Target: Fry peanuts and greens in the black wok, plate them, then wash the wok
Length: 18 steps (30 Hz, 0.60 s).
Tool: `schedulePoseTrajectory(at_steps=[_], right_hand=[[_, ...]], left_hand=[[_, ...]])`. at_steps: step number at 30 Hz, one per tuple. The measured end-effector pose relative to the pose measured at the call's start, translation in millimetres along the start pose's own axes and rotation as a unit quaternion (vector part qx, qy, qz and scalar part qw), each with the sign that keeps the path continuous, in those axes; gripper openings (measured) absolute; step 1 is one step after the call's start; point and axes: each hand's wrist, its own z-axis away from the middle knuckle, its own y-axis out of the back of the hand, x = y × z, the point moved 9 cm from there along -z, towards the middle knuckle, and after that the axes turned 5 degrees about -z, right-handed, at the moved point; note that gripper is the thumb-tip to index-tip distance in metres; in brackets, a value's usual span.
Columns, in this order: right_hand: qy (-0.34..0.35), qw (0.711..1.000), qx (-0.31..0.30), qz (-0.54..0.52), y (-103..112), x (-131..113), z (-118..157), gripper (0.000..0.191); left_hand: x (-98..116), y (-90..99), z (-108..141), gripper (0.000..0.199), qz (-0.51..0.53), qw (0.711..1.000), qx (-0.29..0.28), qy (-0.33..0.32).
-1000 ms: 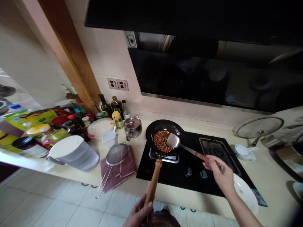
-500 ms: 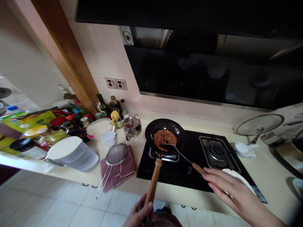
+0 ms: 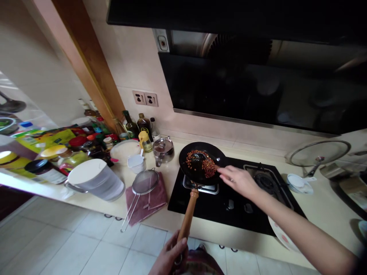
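Jars (image 3: 47,172) and bottles crowd the left end of the bench (image 3: 327,217); a pale jug (image 3: 99,182) with a metal handle stands near its front edge; next, a wire sieve (image 3: 145,182) lies on a folded mauve cloth (image 3: 157,198) at that front edge; a glass teapot (image 3: 163,151) stands farther back; the left hand (image 3: 171,253), out past the front edge, grips the end of the wooden pan handle (image 3: 189,212); the black pan (image 3: 194,176) sits over the left burner of the cooktop (image 3: 209,212), at its back left corner; red-brown nuts (image 3: 210,169) are spread in the pan, thickest toward its right side; the right hand (image 3: 233,179), at the pan's right edge, has its fingers closed on a spatula (image 3: 217,167), mostly hidden; a plate (image 3: 281,233) overlaps the cooktop's front right edge.
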Motion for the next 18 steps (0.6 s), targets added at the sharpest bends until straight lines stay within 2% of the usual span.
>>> schedulePoseTrajectory(at_steps=[4, 6, 8, 10, 12, 13, 15, 18], right_hand=[[-0.098, 0.988, 0.113, -0.037, 62.9, 51.5, -5.0, 0.019], [-0.163, 0.974, 0.155, -0.042, 76.8, 74.9, -1.1, 0.017], [-0.245, 0.946, 0.185, -0.102, 68.4, 99.3, 4.7, 0.021], [-0.318, 0.901, 0.204, -0.212, 40.5, 117.6, 10.2, 0.028], [-0.352, 0.863, 0.212, -0.295, 10.6, 121.6, 12.0, 0.036], [-0.350, 0.856, 0.208, -0.319, 0.2, 118.0, 10.9, 0.039], [-0.316, 0.871, 0.176, -0.334, -7.1, 102.0, 5.5, 0.041], [-0.245, 0.917, 0.105, -0.296, 13.6, 72.7, -1.7, 0.034]], left_hand=[[-2.7, -0.7, -4.7, 0.049, 0.018, 1.000, -0.009, -0.010], [-3.9, 1.4, -6.6, 0.049, 0.026, 1.000, -0.003, -0.015], [-4.0, 4.5, -7.7, 0.051, 0.019, 0.999, 0.008, -0.024], [-4.7, 8.2, -8.0, 0.055, 0.011, 0.999, 0.022, -0.025], [-6.8, 10.0, -8.4, 0.056, 0.010, 0.999, 0.026, -0.015], [-7.3, 10.2, -8.6, 0.056, 0.011, 1.000, 0.023, -0.012], [-7.3, 10.4, -9.5, 0.054, 0.007, 1.000, 0.016, -0.011], [-4.3, 11.0, -11.3, 0.053, -0.004, 1.000, 0.006, -0.028]])
